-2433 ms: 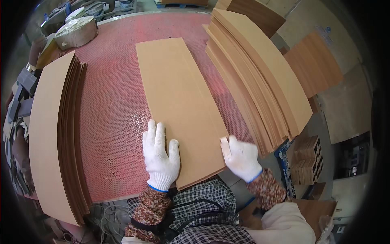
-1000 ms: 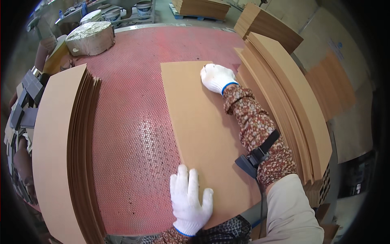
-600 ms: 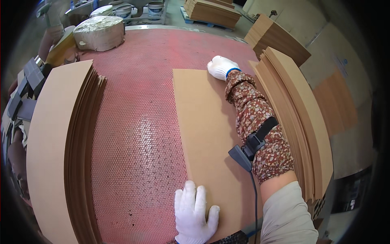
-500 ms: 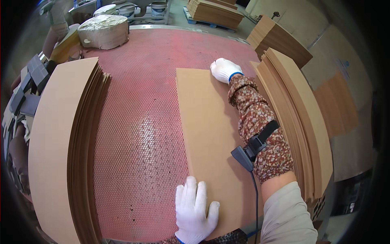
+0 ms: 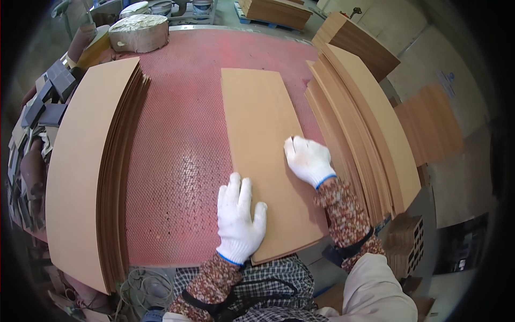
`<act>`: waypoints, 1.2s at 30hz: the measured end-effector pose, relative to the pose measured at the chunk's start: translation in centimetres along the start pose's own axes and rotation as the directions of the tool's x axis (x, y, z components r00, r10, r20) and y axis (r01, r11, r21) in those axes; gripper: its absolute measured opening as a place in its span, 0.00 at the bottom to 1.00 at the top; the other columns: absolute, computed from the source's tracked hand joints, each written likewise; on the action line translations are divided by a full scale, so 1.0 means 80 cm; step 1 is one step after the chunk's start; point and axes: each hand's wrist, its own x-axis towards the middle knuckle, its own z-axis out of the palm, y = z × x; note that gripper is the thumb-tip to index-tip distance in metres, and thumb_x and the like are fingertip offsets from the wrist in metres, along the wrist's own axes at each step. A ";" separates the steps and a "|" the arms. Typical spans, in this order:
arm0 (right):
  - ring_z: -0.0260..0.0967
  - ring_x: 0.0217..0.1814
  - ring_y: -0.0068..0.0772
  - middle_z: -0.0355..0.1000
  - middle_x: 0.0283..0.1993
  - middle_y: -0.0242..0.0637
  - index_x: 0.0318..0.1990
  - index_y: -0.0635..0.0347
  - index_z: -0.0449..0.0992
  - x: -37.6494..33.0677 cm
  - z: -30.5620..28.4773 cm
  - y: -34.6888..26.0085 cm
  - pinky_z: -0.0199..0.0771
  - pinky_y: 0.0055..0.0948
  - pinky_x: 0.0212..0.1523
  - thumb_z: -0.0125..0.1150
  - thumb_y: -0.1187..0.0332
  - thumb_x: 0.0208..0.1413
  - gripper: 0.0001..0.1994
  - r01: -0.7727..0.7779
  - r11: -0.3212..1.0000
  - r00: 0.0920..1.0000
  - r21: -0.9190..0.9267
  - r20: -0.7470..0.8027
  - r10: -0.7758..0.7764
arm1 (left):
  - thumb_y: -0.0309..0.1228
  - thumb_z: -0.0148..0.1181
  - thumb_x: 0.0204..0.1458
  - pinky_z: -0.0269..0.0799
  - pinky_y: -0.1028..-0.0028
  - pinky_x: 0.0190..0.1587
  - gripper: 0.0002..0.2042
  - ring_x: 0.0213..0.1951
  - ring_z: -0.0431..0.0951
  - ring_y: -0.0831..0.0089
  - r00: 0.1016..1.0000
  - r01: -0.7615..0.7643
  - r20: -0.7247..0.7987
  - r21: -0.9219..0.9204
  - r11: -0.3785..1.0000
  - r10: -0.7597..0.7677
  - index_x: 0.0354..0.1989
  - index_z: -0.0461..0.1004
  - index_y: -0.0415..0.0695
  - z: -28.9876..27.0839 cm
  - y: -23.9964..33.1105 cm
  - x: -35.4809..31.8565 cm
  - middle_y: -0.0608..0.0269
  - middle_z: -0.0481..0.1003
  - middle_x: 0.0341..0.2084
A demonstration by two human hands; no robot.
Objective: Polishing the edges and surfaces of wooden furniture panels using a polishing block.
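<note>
A long tan board point(image 5: 263, 118) lies lengthwise in front of me on a red, mesh-textured work surface point(image 5: 179, 161); layered edges show at its near end. My left hand point(image 5: 240, 222), in a white knit glove, rests with fingers stretched out along the board's near left edge. Over the board's right edge, about midway along, my right hand point(image 5: 309, 160) is closed in a matching glove. A tiny dark and orange bit shows at its fingertips, too small to name. Patterned sleeves cover both forearms, with black straps round them.
Stacks of similar boards flank me, one on the left point(image 5: 88, 172) and one on the right point(image 5: 370, 129). A foil-topped round bundle point(image 5: 138, 35) sits at the far left. Beyond are a pallet stack point(image 5: 276, 15) and grey blocks point(image 5: 59, 80). A coiled cable point(image 5: 144, 287) hangs near the front edge.
My right hand has moved from the board's far right corner toward me along its right edge, still closed. The view has shifted, showing more of the near edge. My left hand stays on the board.
</note>
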 end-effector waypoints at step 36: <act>0.77 0.22 0.48 0.77 0.22 0.40 0.37 0.53 0.78 -0.146 -0.003 -0.038 0.75 0.48 0.21 0.55 0.58 0.71 0.13 0.133 0.991 0.977 0.024 -0.170 -0.127 | 0.26 0.66 0.56 0.63 0.48 0.72 0.30 0.67 0.67 0.33 1.000 0.007 0.012 0.001 1.000 -0.007 0.67 0.69 0.27 0.004 -0.004 0.001 0.28 0.64 0.71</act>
